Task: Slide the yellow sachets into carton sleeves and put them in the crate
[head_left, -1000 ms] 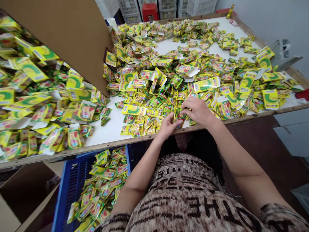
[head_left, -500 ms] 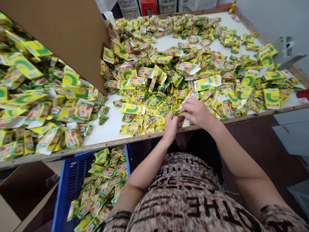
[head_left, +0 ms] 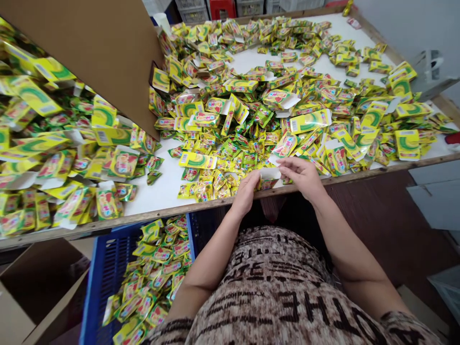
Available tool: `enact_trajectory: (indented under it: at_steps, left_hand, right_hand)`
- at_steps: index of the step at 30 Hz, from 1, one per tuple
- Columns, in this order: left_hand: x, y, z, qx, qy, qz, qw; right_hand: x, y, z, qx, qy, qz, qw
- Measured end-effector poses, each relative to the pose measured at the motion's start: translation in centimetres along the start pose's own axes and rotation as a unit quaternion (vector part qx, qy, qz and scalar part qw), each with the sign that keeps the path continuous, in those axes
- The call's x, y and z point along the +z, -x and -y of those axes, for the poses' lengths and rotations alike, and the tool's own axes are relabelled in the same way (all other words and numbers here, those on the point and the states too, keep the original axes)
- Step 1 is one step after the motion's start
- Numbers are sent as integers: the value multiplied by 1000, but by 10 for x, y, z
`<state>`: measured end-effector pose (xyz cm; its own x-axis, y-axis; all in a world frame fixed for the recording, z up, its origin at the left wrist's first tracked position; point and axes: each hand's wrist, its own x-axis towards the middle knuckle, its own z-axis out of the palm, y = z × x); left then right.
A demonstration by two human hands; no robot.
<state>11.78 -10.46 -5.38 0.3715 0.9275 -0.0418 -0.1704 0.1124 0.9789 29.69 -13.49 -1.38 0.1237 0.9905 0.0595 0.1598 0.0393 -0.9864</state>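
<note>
"What has changed?"
"The left hand (head_left: 246, 192) and the right hand (head_left: 306, 180) are wider apart than half a second ago. A white flap (head_left: 269, 171) now shows, so the box (head_left: 268, 184) is probably open."
"Where is it?"
"Between them. The left grips one end; whether the right holds the other, I cannot tell."

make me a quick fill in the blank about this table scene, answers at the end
1. Between the left hand and the right hand, a small box shows a ____ flap.
2. The slatted crate below the edge of the table is ____.
3. The brown cardboard panel stands toward the ____ side of the picture.
4. The stool beyond the table's far edge is ____.

Missing words: white; blue; left; red.
</note>
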Motion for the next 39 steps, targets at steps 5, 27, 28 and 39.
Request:
enact_trajectory:
  at_steps: [5, 27, 28, 39]
  left_hand:
    - [-7, 3, -8, 28, -56, 36, 997]
    - [-13, -16, -5, 205, -187, -68, 958]
    - [-15, -16, -6, 227, -203, -66, 950]
    - [-26, -10, -2, 274, -265, 16, 924]
  right_hand:
    - [12, 6, -10, 100, -112, 26, 988]
    - [19, -14, -18, 36, -114, -7, 993]
    - [18, -14, -19, 29, -110, 0, 993]
    - [25, 4, -27, -132, 96, -43, 986]
